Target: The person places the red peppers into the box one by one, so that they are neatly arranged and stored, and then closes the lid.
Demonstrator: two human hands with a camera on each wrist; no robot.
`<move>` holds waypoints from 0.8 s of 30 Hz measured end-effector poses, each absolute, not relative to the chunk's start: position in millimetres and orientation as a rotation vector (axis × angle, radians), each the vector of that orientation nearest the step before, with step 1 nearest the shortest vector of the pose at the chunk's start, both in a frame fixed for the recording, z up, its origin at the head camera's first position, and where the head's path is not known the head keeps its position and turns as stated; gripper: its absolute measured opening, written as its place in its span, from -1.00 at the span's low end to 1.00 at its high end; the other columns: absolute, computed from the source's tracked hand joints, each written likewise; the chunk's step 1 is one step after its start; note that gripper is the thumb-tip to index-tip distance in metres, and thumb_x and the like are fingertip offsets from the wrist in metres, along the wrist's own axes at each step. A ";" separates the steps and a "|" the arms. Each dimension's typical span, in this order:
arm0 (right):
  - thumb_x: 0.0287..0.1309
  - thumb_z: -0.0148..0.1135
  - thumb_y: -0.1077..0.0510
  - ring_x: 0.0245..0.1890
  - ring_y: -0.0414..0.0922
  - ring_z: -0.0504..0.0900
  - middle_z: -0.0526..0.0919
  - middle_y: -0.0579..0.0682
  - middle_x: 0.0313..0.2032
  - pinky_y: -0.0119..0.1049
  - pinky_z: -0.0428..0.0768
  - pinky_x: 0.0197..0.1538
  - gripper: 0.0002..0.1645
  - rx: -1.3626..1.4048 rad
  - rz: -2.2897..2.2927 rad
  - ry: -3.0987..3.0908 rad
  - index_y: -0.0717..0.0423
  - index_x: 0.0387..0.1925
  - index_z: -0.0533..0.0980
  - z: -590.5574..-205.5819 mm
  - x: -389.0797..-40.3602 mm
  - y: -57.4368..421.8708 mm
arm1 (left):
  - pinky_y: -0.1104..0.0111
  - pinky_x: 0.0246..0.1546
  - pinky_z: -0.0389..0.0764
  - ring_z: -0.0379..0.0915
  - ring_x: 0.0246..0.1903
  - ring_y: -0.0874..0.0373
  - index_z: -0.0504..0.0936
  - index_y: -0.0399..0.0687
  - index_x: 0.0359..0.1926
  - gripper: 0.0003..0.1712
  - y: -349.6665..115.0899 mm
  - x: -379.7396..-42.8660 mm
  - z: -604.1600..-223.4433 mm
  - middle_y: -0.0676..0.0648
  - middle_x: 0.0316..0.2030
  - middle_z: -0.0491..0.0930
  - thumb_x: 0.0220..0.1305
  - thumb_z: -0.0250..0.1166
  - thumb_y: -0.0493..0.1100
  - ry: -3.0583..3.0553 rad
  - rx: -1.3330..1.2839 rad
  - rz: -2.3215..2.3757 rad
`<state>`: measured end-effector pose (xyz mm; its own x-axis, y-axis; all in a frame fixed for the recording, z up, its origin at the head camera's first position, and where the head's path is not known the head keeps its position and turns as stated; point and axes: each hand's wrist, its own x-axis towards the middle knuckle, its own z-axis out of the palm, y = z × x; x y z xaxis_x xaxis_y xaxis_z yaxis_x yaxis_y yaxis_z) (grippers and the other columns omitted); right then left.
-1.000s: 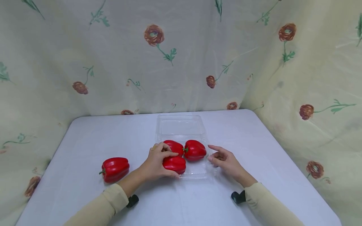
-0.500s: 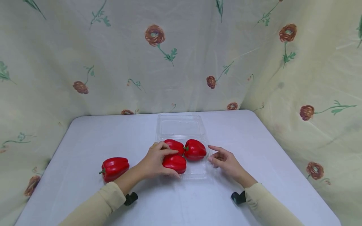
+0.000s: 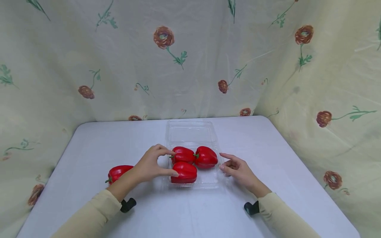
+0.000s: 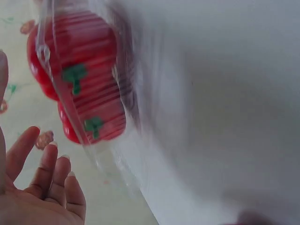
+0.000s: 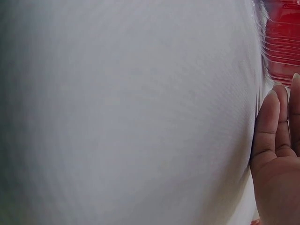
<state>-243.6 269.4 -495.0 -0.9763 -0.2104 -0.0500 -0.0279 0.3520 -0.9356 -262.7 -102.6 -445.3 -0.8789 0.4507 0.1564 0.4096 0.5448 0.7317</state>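
Three red bell peppers lie in a clear plastic clamshell container [image 3: 208, 178]: a back left pepper [image 3: 183, 155], a back right pepper [image 3: 206, 157] and a front pepper [image 3: 184, 172]. My left hand [image 3: 151, 165] is at the container's left side, thumb and fingers spread apart, holding nothing; its thumb tip overlaps the front pepper in the head view, and whether they touch I cannot tell. Beside the container's right edge is my right hand [image 3: 238, 170], its fingers fairly straight in the right wrist view [image 5: 276, 136]. A fourth pepper [image 3: 117, 173] lies left on the table, partly hidden by my left wrist.
The container's lid [image 3: 191, 132] is folded back flat behind its base. A white cloth covers the table [image 3: 244, 138]. Flower-patterned curtains [image 3: 196, 59] stand behind and at both sides. Black wrist devices [image 3: 251, 209] sit under the forearms.
My left hand has let go of the front pepper and moved left, its fingers spreading wider. The pepper rests in the container. My right hand has stayed in place.
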 end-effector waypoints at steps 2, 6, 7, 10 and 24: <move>0.25 0.34 -0.01 -0.20 0.11 0.60 0.59 0.16 -0.14 -0.25 0.67 -0.14 -0.29 -0.215 -1.686 2.449 -0.06 0.39 0.36 -495.0 -243.7 269.8 | 0.16 -0.13 0.66 0.41 0.09 0.06 0.63 0.10 0.16 -0.17 -107.5 -263.5 -443.2 -0.06 0.05 0.52 -0.20 0.62 0.24 2.717 0.750 1.263; 0.25 0.34 -0.03 -0.20 0.10 0.59 0.58 0.16 -0.14 -0.26 0.67 -0.14 -0.29 -0.211 -1.682 2.451 -0.07 0.39 0.36 -494.4 -243.7 269.7 | 0.03 -0.07 0.63 0.41 0.13 -0.03 0.61 0.12 0.17 -0.16 -119.6 -265.0 -439.4 -0.06 0.08 0.51 -0.18 0.62 0.24 2.728 0.734 1.249; 0.24 0.35 -0.03 -0.19 0.10 0.59 0.58 0.16 -0.14 -0.26 0.66 -0.14 -0.28 -0.209 -1.681 2.450 -0.07 0.39 0.36 -494.5 -243.8 269.5 | 0.01 -0.06 0.62 0.41 0.13 -0.05 0.61 0.13 0.18 -0.16 -123.2 -265.5 -438.7 -0.06 0.08 0.51 -0.19 0.61 0.26 2.735 0.731 1.246; 0.24 0.35 -0.03 -0.19 0.10 0.59 0.58 0.16 -0.14 -0.25 0.66 -0.14 -0.28 -0.209 -1.682 2.448 -0.06 0.39 0.35 -493.9 -243.5 268.7 | -0.03 -0.01 0.59 0.41 0.15 -0.07 0.60 0.19 0.18 -0.16 -134.4 -266.8 -436.5 -0.02 0.09 0.52 -0.18 0.60 0.28 2.760 0.714 1.238; 0.26 0.33 -0.02 -0.19 0.10 0.59 0.59 0.15 -0.14 -0.24 0.66 -0.13 -0.29 -0.208 -1.668 2.465 -0.05 0.40 0.35 -494.2 -243.1 268.1 | -0.09 0.10 0.48 0.34 0.18 -0.09 0.53 0.14 0.26 -0.13 -187.2 -260.5 -438.2 -0.05 0.17 0.49 -0.10 0.58 0.24 2.823 0.509 1.187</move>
<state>-243.1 268.1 -494.2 -0.9779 -0.2025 -0.0524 -0.0266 0.3688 -0.9291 -260.5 -187.2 -438.2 -0.9455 0.3126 0.0915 0.2840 0.6538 0.7013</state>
